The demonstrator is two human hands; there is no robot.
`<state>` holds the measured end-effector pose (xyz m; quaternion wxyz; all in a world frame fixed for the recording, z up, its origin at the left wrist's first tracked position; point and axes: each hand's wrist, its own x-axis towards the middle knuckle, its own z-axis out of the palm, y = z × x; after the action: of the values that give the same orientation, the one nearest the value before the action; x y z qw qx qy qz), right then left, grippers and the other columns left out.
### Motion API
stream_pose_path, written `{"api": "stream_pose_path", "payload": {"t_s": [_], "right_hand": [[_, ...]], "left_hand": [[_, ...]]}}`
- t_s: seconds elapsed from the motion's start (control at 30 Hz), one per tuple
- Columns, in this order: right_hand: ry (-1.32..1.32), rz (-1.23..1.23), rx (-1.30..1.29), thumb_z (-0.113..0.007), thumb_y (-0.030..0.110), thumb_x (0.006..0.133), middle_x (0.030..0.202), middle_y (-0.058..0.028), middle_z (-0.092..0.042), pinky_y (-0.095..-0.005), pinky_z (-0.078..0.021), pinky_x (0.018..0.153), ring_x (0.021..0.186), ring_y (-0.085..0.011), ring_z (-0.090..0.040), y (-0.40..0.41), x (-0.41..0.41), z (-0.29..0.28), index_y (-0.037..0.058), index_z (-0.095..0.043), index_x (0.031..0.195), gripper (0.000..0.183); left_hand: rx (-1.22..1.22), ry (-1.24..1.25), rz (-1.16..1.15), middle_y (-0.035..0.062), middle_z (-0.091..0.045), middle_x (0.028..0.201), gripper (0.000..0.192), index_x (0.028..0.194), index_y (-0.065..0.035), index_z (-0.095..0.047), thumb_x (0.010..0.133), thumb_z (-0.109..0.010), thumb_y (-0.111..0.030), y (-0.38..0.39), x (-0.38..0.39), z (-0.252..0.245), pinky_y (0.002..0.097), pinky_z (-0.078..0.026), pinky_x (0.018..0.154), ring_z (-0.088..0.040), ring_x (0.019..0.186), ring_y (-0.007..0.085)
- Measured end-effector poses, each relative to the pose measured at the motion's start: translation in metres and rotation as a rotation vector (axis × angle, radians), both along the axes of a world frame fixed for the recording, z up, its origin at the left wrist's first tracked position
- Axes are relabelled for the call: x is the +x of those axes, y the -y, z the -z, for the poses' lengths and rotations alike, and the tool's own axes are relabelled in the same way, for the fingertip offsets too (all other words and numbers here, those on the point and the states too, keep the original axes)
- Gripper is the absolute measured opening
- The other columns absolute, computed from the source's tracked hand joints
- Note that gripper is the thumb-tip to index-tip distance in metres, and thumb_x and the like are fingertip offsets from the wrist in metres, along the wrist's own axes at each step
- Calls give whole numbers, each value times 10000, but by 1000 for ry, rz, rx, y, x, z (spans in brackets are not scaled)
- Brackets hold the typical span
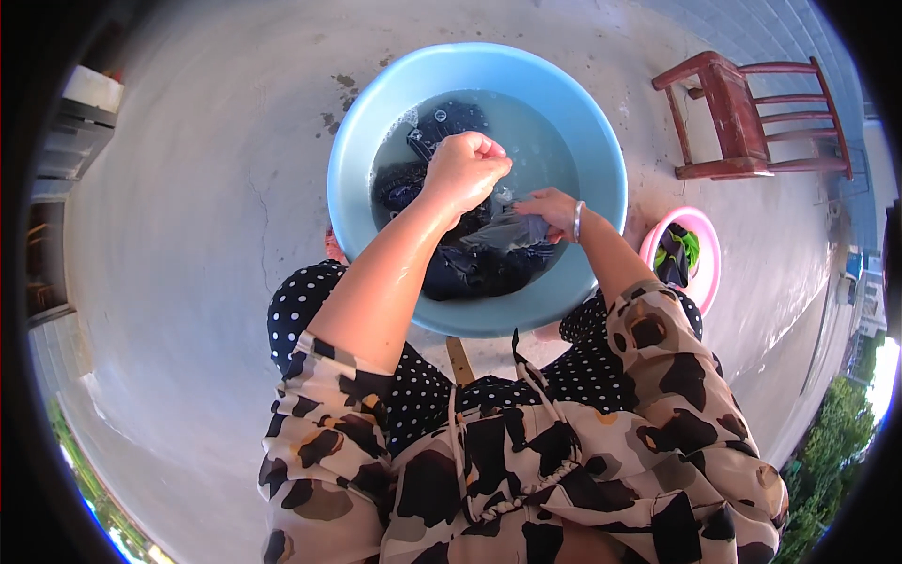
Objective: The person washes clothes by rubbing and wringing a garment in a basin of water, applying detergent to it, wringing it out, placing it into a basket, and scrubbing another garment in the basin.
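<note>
A light blue plastic basin (478, 321) holds cloudy water and dark wet clothes (479, 271), some with small light dots. Above the wet clothes is my left hand (468, 169), its fingers curled together and no cloth visible in them; its palm side is hidden. My right hand (553, 211), with a silver bangle (578, 221) at the wrist, is at the right part of the water. Its fingers close on the edge of a grey wet cloth (509, 231), which lies partly over the dark clothes. Small bubbles float on the water.
A pink basin (712, 261) with dark and bright green cloth (689, 247) stands on the concrete floor (183, 268) to the right. Farther off is a red-brown wooden chair (740, 113). The blue basin is between my knees, in polka-dot trousers (303, 303).
</note>
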<state>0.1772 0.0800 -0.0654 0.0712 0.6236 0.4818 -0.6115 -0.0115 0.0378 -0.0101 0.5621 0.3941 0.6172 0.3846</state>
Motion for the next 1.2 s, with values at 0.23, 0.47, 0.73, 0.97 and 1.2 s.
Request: {"api": "stream_pose_path", "payload": {"t_s": [0.23, 0.47, 0.73, 0.97, 1.2], "right_hand": [[-386, 6, 156, -613, 176, 759, 641, 9, -544, -208, -307, 376, 459, -64, -441, -3, 20, -91, 34, -603, 924, 218], [-668, -105, 314, -664, 89, 686, 726, -1, -594, -181, -399, 458, 561, -55, -506, -3, 44, -119, 19, -612, 939, 268], [-451, -180, 355, -672, 72, 703, 696, -13, -581, -196, -427, 498, 577, -77, -526, -9, 45, -98, 11, -611, 896, 211], [-87, -142, 747, -635, 76, 747, 906, -88, -586, -262, -505, 581, 680, -141, -585, -8, 41, -63, -18, -567, 970, 251], [-690, 87, 313, -649, 41, 724, 980, -95, -562, -272, -480, 758, 886, -138, -556, 31, -2, -60, -19, -485, 1069, 387]], "left_hand": [[-15, -375, 83, 103, -608, 913, 339, 1006, -15, -590, 690, -642, -126, 3, 11, 36, 301, -440, 772, -580, 856, 192], [191, 98, 91, 95, -555, 1114, 429, 1195, -102, -532, 776, -623, -93, 9, 22, 19, 289, -382, 884, -507, 1019, 159], [41, 367, -135, 46, -575, 818, 298, 943, 40, -568, 919, -473, -241, 3, 24, 17, 259, -419, 695, -507, 728, 95], [-168, 843, -198, 58, -572, 870, 201, 967, -26, -528, 938, -417, -191, 6, 38, 20, 336, -486, 688, -563, 779, 155], [-94, 835, -248, 59, -547, 933, 139, 986, -34, -524, 916, -461, -136, 17, 44, 7, 319, -468, 732, -532, 852, 139]]}}
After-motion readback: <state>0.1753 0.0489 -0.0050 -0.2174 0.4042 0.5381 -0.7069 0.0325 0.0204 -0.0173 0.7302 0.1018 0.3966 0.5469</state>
